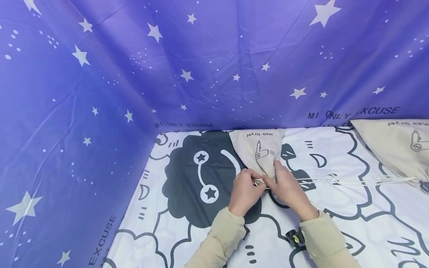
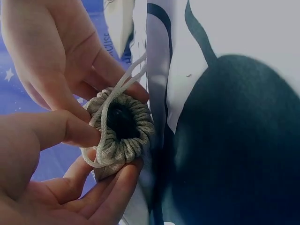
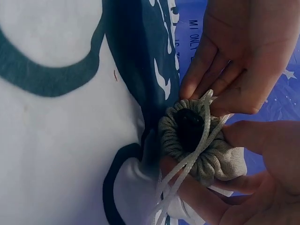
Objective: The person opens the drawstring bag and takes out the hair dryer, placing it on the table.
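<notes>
A beige drawstring bag [image 1: 256, 143], printed "Hair Dryer" with a dryer drawing, lies on the printed sheet with its mouth toward the person. My left hand [image 1: 244, 190] pinches the gathered mouth from the left, thumb and fingers on the rim. From the other side, my right hand [image 1: 288, 188] grips the same rim. Both wrist views show the puckered opening [image 2: 143, 119] drawn partly together. Inside it sits something dark [image 3: 187, 124], mostly hidden by the cloth. A pale doubled cord [image 3: 205, 126] crosses the opening and trails off to the right in the head view.
A second beige "Hair Dryer" bag [image 1: 392, 145] lies at the right, its white cord [image 1: 365, 181] stretched toward the first bag. Purple star-printed cloth [image 1: 214, 67] hangs behind and to the left. The white sheet [image 1: 140, 219] carries black cartoon shapes.
</notes>
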The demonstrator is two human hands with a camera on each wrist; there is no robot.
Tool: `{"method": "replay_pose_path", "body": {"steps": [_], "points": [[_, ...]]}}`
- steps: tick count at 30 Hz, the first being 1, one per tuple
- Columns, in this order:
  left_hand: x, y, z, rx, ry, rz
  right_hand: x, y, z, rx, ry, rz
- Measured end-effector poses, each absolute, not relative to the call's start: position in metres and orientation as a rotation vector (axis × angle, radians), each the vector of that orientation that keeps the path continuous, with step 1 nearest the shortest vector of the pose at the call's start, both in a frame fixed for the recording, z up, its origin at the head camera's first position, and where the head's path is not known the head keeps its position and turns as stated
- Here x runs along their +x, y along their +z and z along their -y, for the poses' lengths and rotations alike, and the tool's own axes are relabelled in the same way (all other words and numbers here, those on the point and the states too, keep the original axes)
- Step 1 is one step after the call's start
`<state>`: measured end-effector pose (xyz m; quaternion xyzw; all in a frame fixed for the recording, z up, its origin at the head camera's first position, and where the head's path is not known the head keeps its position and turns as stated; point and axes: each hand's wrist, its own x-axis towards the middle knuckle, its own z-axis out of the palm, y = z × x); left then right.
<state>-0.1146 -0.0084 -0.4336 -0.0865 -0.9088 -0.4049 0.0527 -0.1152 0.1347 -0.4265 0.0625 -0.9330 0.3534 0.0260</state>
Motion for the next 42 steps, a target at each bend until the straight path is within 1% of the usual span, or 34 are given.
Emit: {"method": "replay_pose_path", "body": {"steps": [12,16,20,25,34,42], "points": [[-0.120,-0.442,0.015,-0.239,-1.285,2.794,-0.122,-0.434,-0.135,0.253,1.104,2.933],[-0.119,-0.443,0.021,-0.256,-1.286,2.800,-0.120,-0.432,-0.137,0.295,1.107,2.957],[-0.117,-0.443,0.027,-0.293,-1.094,2.791,-0.114,-0.429,-0.142,0.313,1.070,2.983],[-0.118,-0.442,0.032,-0.386,-0.843,2.715,-0.110,-0.427,-0.151,0.351,0.885,3.050],[-0.119,-0.437,0.029,-0.551,-0.760,2.731,-0.113,-0.431,-0.157,0.378,0.850,3.092],[-0.120,-0.439,0.024,-0.568,-0.707,2.778,-0.114,-0.432,-0.150,0.386,0.773,3.043]]}}
